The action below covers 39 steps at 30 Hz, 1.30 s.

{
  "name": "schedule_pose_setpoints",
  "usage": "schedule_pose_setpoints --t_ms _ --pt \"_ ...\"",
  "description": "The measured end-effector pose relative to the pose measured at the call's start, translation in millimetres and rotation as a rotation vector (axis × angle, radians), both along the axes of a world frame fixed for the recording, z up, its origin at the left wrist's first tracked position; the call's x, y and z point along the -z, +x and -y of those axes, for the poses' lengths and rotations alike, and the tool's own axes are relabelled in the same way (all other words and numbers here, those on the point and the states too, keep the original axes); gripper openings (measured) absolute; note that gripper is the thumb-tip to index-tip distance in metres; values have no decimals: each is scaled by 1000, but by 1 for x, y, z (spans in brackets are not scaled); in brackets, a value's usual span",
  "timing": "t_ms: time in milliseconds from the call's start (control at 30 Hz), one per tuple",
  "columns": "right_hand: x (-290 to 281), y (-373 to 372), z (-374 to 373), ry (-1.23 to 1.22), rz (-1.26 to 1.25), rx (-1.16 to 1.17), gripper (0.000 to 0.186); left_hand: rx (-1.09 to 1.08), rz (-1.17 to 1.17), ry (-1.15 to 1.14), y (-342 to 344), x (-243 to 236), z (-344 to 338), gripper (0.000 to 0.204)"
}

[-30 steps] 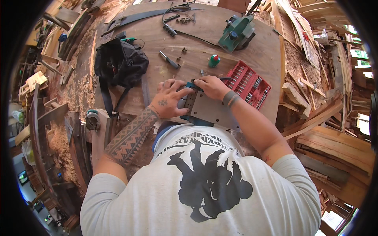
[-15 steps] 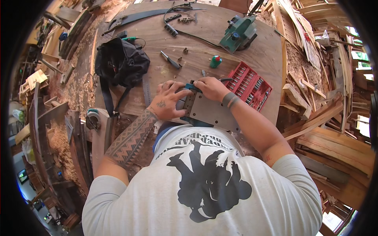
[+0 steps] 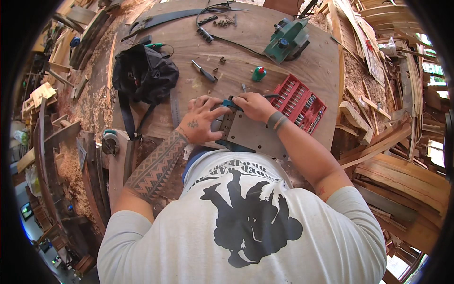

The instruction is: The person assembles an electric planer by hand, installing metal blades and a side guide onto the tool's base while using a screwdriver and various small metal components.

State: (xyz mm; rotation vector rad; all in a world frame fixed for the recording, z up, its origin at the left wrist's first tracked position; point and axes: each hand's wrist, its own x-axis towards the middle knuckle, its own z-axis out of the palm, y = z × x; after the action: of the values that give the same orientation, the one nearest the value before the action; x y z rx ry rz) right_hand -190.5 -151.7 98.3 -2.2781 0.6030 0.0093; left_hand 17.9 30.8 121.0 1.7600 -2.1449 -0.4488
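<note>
An upturned electric planer (image 3: 255,133), with a flat grey metal sole and teal body edges, lies on the table close to my body. Spread across its left end is my left hand (image 3: 202,119), thumb and fingers gripping the planer beside its blade slot. My right hand (image 3: 253,105) is closed at the planer's far edge, its fingertips by a small dark part. What it pinches is hidden under the fingers. A black rod-like piece (image 3: 271,96) sticks out to the right of that hand. Just beyond is an open red socket and bit set (image 3: 294,94).
A black bag (image 3: 144,75) lies at left. Farther off are a screwdriver (image 3: 204,71), a small green bottle (image 3: 258,74), a second green planer (image 3: 286,40) with a cord, and a handsaw (image 3: 175,20). Timber (image 3: 402,180) and shavings surround the wooden table (image 3: 321,61).
Both hands keep their places on the planer, with barely any finger movement. The view has shifted very slightly.
</note>
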Motion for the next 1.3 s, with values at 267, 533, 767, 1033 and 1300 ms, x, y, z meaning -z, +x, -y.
schedule_pose_setpoints --t_ms 267,533,767,1033,1300 --pt "1 1 -3 148 -62 162 48 -131 -175 92 33 -8 31 68" --pt "3 0 -4 162 -40 189 53 -419 15 388 167 91 97 41" --pt "8 -5 0 236 -33 256 51 -347 48 373 217 96 173 40" --pt "-10 -10 -14 244 -39 348 46 -419 146 298 236 124 278 54" --pt "-19 -1 -21 245 -122 438 44 -551 123 259 209 133 309 101"
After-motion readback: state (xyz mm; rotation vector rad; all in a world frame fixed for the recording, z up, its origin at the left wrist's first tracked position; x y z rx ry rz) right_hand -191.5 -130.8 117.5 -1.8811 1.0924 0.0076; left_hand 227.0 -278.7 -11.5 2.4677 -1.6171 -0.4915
